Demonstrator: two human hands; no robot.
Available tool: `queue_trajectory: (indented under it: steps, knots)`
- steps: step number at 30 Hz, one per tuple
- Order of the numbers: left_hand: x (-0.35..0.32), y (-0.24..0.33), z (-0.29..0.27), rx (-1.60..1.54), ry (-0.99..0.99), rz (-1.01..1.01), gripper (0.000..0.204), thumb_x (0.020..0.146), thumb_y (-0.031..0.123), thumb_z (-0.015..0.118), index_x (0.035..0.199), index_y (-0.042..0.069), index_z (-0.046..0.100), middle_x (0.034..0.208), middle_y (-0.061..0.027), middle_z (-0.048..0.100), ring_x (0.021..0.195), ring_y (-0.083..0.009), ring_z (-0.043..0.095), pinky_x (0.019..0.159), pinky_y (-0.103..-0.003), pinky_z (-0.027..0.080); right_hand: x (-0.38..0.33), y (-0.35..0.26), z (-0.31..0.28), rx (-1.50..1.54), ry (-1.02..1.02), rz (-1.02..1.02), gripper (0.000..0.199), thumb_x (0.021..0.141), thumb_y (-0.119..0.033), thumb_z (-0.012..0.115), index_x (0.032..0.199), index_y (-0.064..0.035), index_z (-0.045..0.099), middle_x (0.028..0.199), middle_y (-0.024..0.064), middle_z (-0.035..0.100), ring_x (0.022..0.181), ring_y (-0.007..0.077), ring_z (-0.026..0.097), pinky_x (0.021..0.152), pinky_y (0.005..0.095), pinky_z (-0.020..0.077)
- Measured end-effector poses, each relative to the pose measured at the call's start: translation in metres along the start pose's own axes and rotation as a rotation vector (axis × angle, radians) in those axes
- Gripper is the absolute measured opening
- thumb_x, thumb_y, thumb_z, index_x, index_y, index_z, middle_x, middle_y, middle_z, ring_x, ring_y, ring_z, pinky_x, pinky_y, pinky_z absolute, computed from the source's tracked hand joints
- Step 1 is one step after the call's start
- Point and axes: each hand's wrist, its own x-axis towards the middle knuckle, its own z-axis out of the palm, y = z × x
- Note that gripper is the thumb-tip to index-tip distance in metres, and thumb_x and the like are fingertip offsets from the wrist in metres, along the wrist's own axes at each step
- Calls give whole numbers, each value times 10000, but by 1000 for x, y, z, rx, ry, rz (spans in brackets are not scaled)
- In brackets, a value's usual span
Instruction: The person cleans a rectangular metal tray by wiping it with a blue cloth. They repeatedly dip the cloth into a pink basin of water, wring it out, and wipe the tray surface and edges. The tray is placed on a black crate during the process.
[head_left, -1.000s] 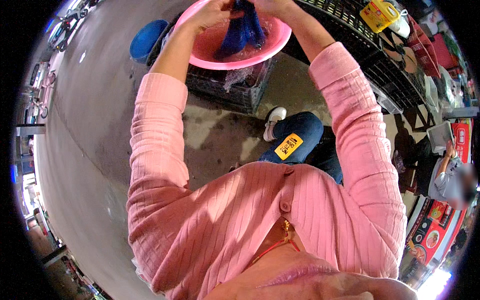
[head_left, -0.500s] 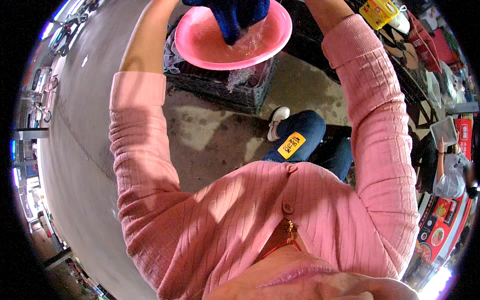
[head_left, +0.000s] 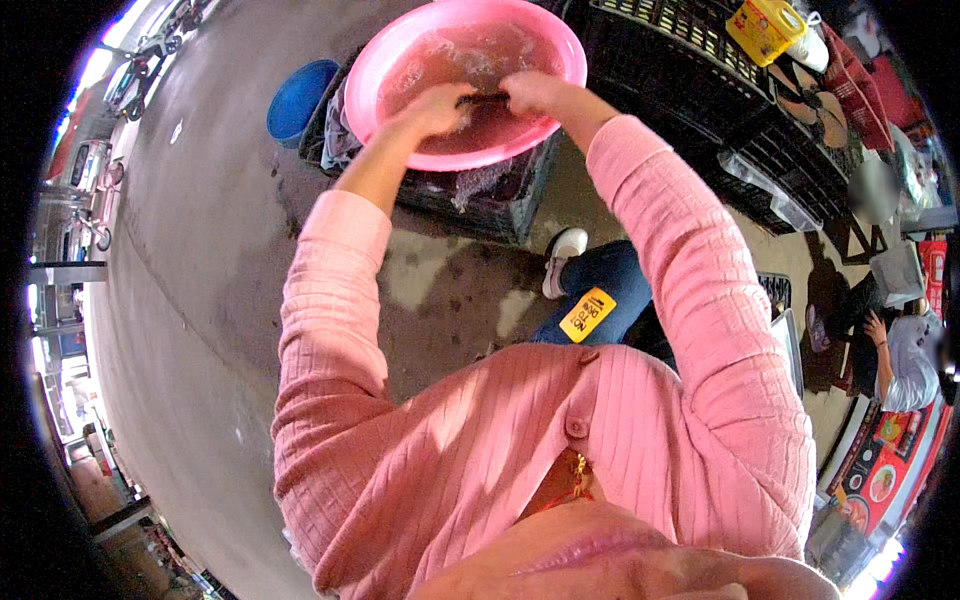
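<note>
A pink basin [head_left: 470,161] of cloudy, sudsy water rests on top of a black plastic crate [head_left: 490,212]. Both my hands reach into it, side by side. My left hand [head_left: 440,108] is closed at the water's surface, and my right hand [head_left: 528,92] is closed just to its right. Between them they grip a dark blue cloth [head_left: 486,99]. Only a small strip of that cloth shows; the rest is hidden under the murky water. White foam drifts on the far side of the basin.
A blue bucket [head_left: 302,102] stands on the floor left of the crate, near a greyish cloth [head_left: 338,140]. Black slatted crates [head_left: 690,75] line the right side, with a yellow jug [head_left: 764,32] and sandals [head_left: 826,118] beyond. Another person [head_left: 908,362] is at far right.
The dark blue cloth, lifted above the basin before, is now mostly down in the water. Both hands have come nearer and lower, into view. The person at right has shifted.
</note>
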Motion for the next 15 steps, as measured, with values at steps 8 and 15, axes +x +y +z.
queue_trajectory:
  steps: [8,15]
  knots:
    - [-1,4,-6,115,-234,-1,613,736,1,495,1335,71,388,1250,-233,491,1158,-353,477,1014,-414,349,-25,-36,8,-36,223,108,168,667,-149,579,761,-81,701,784,157,664,732,318,649,641,437,514]
    - [10,1,0,-2,-110,-37,679,684,-41,515,1339,50,364,1167,-258,541,1166,-371,471,989,-398,369,-63,-49,-23,20,415,257,175,780,-207,564,891,-106,656,921,113,661,878,283,634,830,430,427]
